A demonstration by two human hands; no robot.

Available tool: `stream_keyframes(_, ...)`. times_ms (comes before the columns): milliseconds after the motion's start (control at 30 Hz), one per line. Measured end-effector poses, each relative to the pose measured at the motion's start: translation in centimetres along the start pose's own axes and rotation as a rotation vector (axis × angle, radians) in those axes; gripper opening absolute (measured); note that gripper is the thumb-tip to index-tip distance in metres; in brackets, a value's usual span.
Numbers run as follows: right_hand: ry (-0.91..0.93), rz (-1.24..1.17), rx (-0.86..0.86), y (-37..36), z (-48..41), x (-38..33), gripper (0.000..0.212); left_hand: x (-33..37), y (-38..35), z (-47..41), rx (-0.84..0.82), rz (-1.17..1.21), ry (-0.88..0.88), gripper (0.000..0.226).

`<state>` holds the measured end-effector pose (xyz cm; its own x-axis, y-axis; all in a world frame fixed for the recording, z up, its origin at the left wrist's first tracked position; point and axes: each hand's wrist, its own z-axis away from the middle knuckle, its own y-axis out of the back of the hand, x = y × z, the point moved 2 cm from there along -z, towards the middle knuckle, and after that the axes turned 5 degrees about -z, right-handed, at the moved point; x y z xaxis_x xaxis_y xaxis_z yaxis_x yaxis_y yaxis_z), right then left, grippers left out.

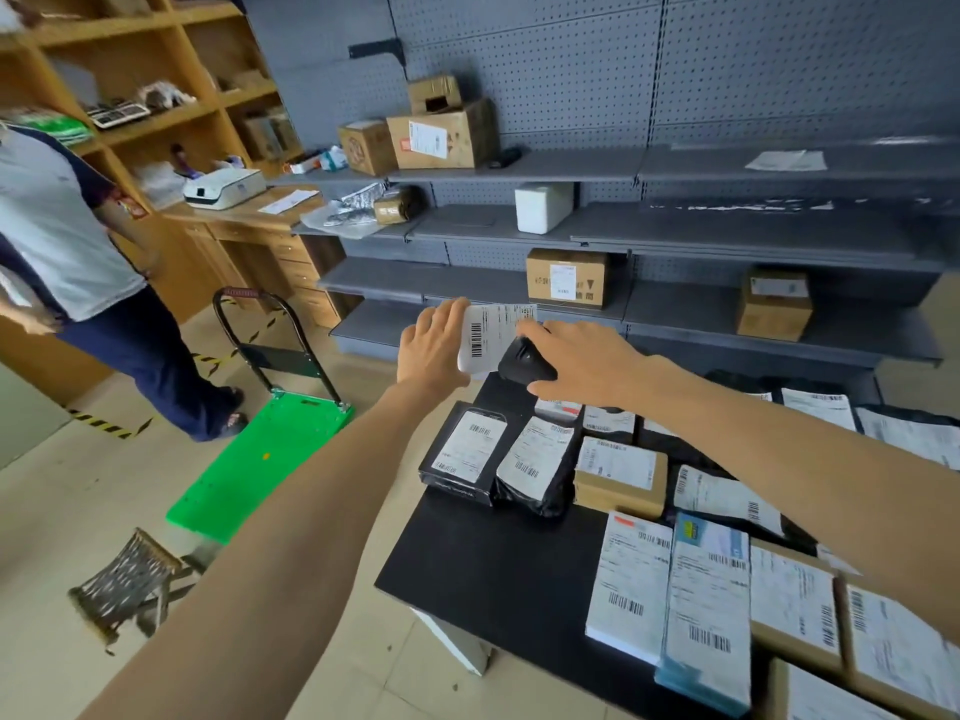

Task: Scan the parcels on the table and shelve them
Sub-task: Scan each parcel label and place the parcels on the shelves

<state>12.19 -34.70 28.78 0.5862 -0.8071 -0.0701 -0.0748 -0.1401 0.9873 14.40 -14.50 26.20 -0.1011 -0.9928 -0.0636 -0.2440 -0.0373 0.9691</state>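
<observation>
Aloft above the far corner of the worktop [498,563], the left grip [434,345] clasped a white parcel [488,330] by its left edge, fingers wrapped behind it and the barcoded label turned toward the camera. The right grip [587,363] was closed round a black handheld scanner [524,362], whose head sat against the parcel's lower right corner; whether the two touched could not be told.

Below both arms, the black worktop carried rows of labelled parcels lying flat: a black box [465,452] and a black plastic bag [537,465] side by side near the left edge, a brown carton [621,472] just beside the bag, and a white envelope [631,579] touching a pale blue one [709,610] nearer the camera.

Beyond the worktop stood grey metal shelving [727,231] backed with pegboard, holding scattered cartons, among them a labelled brown box [566,277] on a lower tier and a white foam block [543,206] one tier above.

On the tiled floor to the left, a green platform trolley [265,459] stood with its handle raised, near a woven stool [130,579] and strips of yellow-and-black tape [109,426]. A second person [67,226] stood at the left edge before wooden shelves [130,70], beside a wooden desk [249,210] bearing a white printer [223,188].
</observation>
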Motion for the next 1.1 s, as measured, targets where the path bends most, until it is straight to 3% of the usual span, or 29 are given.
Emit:
stream_keyframes(367,-0.07,0.047,0.043,0.7,1.9,-0.3,0.067,1.0,-0.1,0.0,0.018,0.047,-0.071,0.099)
stream_keyframes(1100,-0.215,0.025,-0.007,-0.6,10.9,-7.7,0.073,1.6,-0.4,9.9,-0.021,0.068,-0.153,0.104)
